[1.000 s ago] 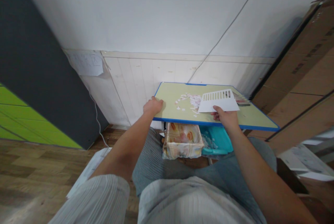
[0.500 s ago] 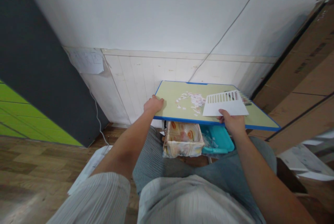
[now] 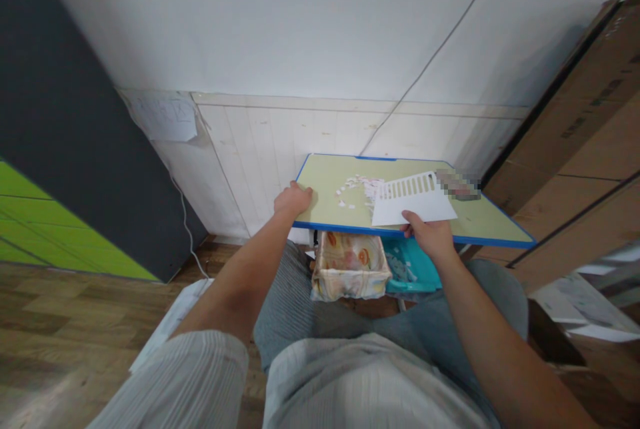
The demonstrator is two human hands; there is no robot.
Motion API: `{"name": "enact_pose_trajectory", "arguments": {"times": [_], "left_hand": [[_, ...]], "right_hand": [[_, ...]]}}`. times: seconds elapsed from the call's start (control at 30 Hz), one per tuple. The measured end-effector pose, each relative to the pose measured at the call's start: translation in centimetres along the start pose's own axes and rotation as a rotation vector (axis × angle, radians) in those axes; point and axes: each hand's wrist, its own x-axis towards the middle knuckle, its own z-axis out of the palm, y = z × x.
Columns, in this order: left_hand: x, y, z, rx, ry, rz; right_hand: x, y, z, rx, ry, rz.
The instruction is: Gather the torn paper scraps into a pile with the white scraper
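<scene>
My right hand [image 3: 429, 234] pinches the near edge of a white sheet [image 3: 413, 210] with a row of slots cut along its far side, thumb on top. The sheet sits low over the small table [image 3: 480, 217], which has a pale yellow-green top and blue rim. Just left of the sheet lies a scatter of small white pieces [image 3: 356, 182], some of them covered by it. My left hand [image 3: 294, 198] is closed on the table's left edge; the fingers under the edge are hidden.
Under the table are a lined basket [image 3: 353, 275] and a turquoise tray [image 3: 417, 269] with small pieces inside. Large cardboard boxes [image 3: 590, 142] stand at the right, a dark cabinet [image 3: 95, 115] at the left. A white wall [image 3: 280, 29] with a cable [image 3: 430, 62] rises behind.
My right hand has moved left with the white sheet, which covers more of the small white pieces. My left hand stays at the table's left edge.
</scene>
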Motion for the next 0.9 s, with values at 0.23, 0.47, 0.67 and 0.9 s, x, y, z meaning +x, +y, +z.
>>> {"name": "enact_pose_trajectory", "arguments": {"times": [0.23,0.47,0.67,0.9], "left_hand": [[0.0,0.0,0.0,-0.008,-0.006,0.008],[0.2,-0.1,0.3,-0.007,0.003,0.010],[0.1,0.0,0.1,-0.013,-0.003,0.002],[0.0,0.0,0.1,-0.007,-0.003,0.007]], "right_hand": [[0.2,-0.3,0.0,0.054,0.022,0.012],[0.2,-0.5,-0.5,0.089,0.075,0.042],[-0.2,-0.8,-0.4,0.076,0.036,0.031],[0.0,-1.1,0.5,0.115,0.008,0.041]]}}
